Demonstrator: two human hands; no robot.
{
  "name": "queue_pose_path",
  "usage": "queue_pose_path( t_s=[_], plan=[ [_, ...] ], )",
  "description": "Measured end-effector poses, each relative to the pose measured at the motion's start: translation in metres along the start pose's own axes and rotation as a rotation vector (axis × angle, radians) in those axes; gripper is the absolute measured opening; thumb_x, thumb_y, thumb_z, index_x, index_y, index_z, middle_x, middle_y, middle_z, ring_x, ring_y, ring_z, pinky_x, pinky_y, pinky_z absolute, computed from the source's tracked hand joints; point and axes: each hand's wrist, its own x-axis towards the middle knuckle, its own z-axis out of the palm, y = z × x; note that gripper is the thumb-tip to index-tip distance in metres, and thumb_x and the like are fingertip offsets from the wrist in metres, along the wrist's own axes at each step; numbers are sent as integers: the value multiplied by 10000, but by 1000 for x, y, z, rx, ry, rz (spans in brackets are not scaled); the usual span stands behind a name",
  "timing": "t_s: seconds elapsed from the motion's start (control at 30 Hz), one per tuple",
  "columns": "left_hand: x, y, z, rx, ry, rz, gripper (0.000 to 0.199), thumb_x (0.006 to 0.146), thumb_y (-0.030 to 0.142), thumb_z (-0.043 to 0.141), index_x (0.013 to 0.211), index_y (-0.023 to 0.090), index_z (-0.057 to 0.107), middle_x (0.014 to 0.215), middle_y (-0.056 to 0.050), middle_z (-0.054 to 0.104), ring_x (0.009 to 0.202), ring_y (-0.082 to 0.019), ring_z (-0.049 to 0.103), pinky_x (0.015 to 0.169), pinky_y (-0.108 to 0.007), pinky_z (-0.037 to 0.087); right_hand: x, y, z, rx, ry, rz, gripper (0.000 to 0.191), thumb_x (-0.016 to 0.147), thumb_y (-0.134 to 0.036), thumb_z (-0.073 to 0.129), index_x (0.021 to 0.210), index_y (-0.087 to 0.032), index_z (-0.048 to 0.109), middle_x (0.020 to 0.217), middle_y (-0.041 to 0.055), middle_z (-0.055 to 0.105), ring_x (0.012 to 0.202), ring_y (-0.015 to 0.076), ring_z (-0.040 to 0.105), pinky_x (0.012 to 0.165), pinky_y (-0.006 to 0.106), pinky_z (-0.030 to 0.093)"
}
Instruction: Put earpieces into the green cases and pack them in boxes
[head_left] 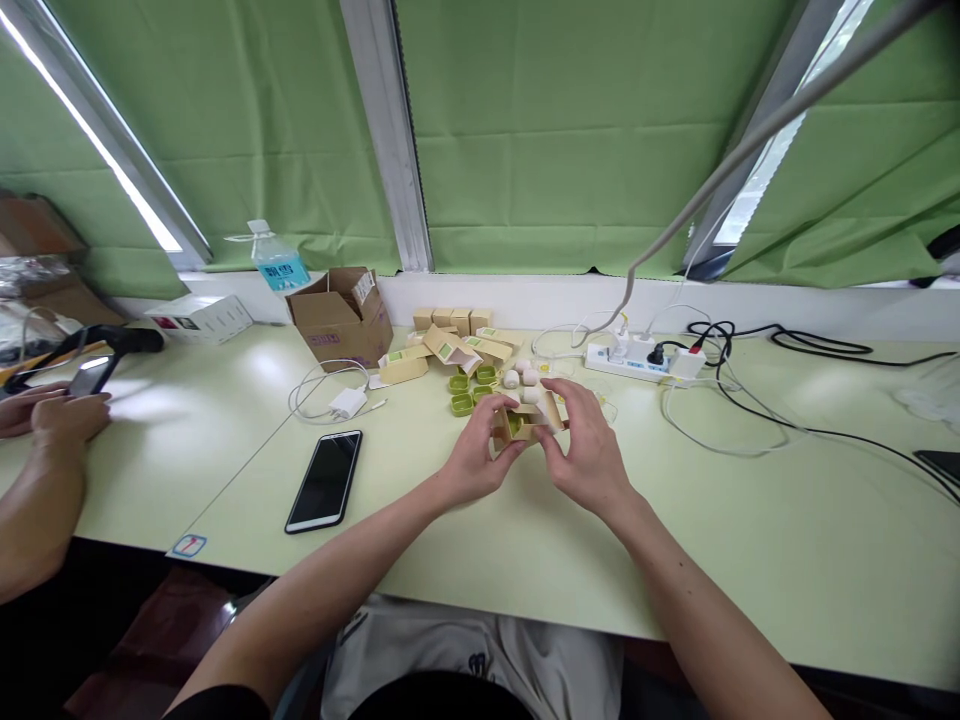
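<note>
A small tan cardboard box (511, 424) with an open end is held between my two hands just above the table, and something green shows inside it. My left hand (480, 450) grips its left side with thumb and fingers. On the right, my right hand (589, 445) pinches the box's flap end. Just beyond my hands are several green square cups (461, 404) and several white round pieces (530, 377). Behind those lie more small tan boxes (448, 350), some flattened or with raised flaps, and a row of closed ones at the wall.
A dark-screened phone (324, 481) and a white charger (348, 402) lie left of my arms. Behind them stand an open brown carton (341, 318) and a water bottle (277, 258). A power strip (628, 362) with cables is at right. Another person's hands (64, 412) hold a phone, far left.
</note>
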Motion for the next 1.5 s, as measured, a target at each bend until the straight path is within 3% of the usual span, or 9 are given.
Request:
queue_pose_path(
  t_s=[0.17,0.27,0.4,0.57,0.77,1.33,1.5],
  plan=[
    [-2,6,2,47,-41,31,475,977,284,709,1405,263,503,1393,-144,572,1258,-298,598,940,-445,616,-7,5,15,-38,7,0,534,1024,-267,536,1556,-286,496,1448,134,687,1317,355,672,1012,563,622],
    [-3,6,4,56,-1,27,512,972,276,711,1432,257,485,1399,-153,576,1252,-303,613,946,-461,619,-9,2,16,7,-58,-17,644,1045,-339,551,1664,-285,382,1500,140,671,1356,351,670,1057,554,612],
    [-2,4,6,92,39,44,535,964,259,717,1445,263,485,1402,-152,589,1277,-310,618,1012,-510,606,-11,-6,15,65,-158,13,734,1112,-443,457,1759,-285,149,1630,152,564,1478,352,583,1142,585,562],
    [-3,4,7,131,50,121,573,935,162,689,1459,266,484,1410,-145,613,1314,-312,625,1076,-538,591,-14,-6,25,83,-142,-37,632,1154,-365,332,1763,-325,168,1742,88,432,1624,306,399,1261,609,466],
    [-5,2,8,219,100,132,638,934,188,719,1501,259,436,1400,-145,635,1280,-299,668,1034,-511,631,-18,2,36,104,-64,-113,646,1159,-278,306,1771,-307,103,1818,72,269,1686,261,271,1354,583,353],
    [-6,-2,10,307,161,160,594,937,190,699,1474,254,454,1370,-139,664,1262,-288,699,1015,-478,654,-19,3,41,12,-39,-101,665,1159,-281,331,1771,-311,72,1822,86,244,1683,272,268,1320,557,419],
    [-7,-6,11,269,210,92,647,924,209,715,1503,270,434,1433,-143,638,1318,-301,673,1023,-493,652,-16,-6,33,-168,-42,-117,797,1131,-347,427,1764,-300,-56,1857,74,-1,1715,377,38,1277,661,422]
  ],
)
